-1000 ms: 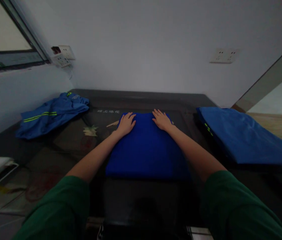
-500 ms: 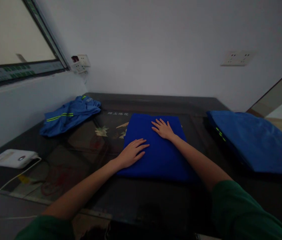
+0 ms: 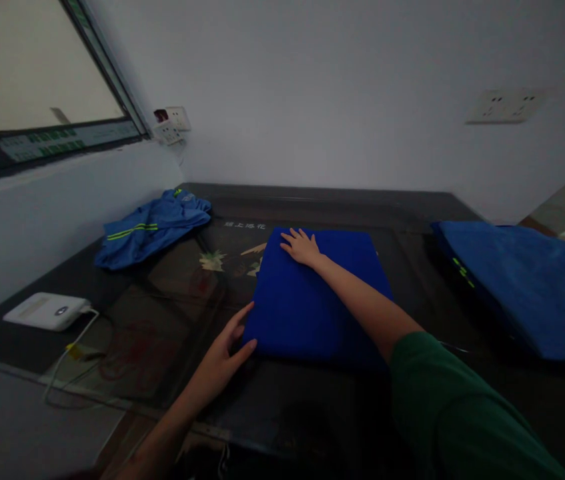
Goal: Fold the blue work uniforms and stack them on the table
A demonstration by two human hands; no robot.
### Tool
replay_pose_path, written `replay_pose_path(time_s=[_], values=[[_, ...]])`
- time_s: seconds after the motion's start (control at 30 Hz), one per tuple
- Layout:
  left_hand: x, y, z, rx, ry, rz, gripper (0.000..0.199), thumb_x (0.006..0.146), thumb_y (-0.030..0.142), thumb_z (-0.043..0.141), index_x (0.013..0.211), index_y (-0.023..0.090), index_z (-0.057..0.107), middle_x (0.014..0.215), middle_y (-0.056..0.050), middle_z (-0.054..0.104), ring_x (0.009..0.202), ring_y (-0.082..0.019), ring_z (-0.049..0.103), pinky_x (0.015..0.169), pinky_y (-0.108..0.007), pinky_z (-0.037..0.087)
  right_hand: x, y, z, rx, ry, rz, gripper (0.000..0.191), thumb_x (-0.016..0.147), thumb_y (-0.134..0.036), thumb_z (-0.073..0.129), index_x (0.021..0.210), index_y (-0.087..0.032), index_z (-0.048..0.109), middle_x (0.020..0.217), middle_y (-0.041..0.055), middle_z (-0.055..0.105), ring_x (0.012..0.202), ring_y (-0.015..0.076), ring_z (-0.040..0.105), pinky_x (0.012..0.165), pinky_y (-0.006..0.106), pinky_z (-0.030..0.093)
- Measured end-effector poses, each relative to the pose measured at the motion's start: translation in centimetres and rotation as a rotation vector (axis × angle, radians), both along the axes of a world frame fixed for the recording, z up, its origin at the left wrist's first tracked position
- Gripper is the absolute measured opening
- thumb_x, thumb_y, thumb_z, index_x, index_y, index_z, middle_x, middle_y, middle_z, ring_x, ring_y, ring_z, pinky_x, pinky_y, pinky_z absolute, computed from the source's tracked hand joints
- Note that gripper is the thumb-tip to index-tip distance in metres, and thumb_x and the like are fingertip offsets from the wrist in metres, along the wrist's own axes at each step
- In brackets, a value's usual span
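Note:
A folded deep-blue cloth lies flat on the dark table. My right hand rests with spread fingers on the cloth's upper left part. At the cloth's lower left edge is my left hand, its thumb and fingers apart, with the fingertips at the edge. Neither hand grips anything that I can see.
A crumpled blue garment with yellow stripes lies at the back left. Nearer on that side sits a white device with a cable. At the right is a folded lighter-blue garment stack. A wall stands behind the table.
My left hand has moved off the cloth's top, down to its lower left edge. My right hand has slid leftward over the cloth. The view has shifted slightly.

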State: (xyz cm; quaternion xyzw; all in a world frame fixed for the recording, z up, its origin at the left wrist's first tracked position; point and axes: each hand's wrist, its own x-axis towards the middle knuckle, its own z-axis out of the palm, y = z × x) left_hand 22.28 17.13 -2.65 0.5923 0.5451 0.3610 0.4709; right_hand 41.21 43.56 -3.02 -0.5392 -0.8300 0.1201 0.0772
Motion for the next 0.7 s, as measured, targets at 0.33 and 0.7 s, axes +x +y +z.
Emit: replay_pose_path(time_s=[0.33, 0.7], values=[[-0.4, -1.3, -1.2, -0.015, -0.015, 0.201, 0.05, 0.086, 0.042, 0.055, 0.129, 0.02, 0.042, 0.096, -0.005, 0.067, 0.084, -0.017, 0.066, 0.08, -0.032, 0.054, 0.0, 1.5, -2.2, 0.03, 0.009, -0.044, 0.059, 0.097, -0.059, 0.026, 0.15, -0.033, 0.028, 0.16, 0.0056, 0.019, 0.146, 0.0314, 0.011, 0.112, 0.065, 0.01], [-0.3, 1.8, 2.3, 0.466, 0.669, 0.095, 0.028, 0.09, 0.031, 0.045, 0.11, 0.021, 0.062, 0.13, -0.01, 0.055, 0.117, -0.026, 0.055, 0.102, -0.047, 0.045, 2.2, -5.9, 2.8, 0.281, 0.183, 0.084, 0.048, 0.1, -0.034, 0.035, 0.145, -0.018, 0.04, 0.155, 0.0075, 0.032, 0.145, 0.0205, 0.022, 0.117, 0.044, 0.023]])
